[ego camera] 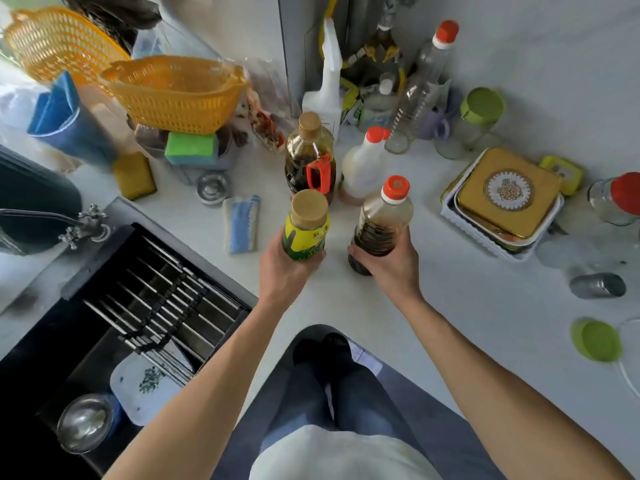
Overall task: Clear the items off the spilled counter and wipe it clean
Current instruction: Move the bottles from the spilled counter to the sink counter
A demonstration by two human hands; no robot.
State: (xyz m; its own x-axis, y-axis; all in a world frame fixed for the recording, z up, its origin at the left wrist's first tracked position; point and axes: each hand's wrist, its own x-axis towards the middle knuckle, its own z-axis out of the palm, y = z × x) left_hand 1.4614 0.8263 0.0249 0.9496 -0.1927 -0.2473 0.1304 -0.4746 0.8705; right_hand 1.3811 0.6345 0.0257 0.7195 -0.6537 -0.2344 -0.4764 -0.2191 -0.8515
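Note:
My left hand (282,263) grips a small bottle with a yellow-green label and a tan cap (306,225). My right hand (389,268) grips a taller bottle of dark liquid with an orange cap (384,220). Both bottles stand upright over the white counter (450,299), just in front of a large oil bottle with a red handle (310,161) and a white bottle with a red cap (362,164). A folded blue and white cloth (241,223) lies on the counter left of my left hand.
A black sink (138,306) with a metal rack, a plate and a steel bowl lies at the left. Orange baskets (173,91), sponges, a spray bottle (327,81), jars, a gold tin (507,192), a steel cup (597,285) and a green lid (595,339) crowd the counter's back and right.

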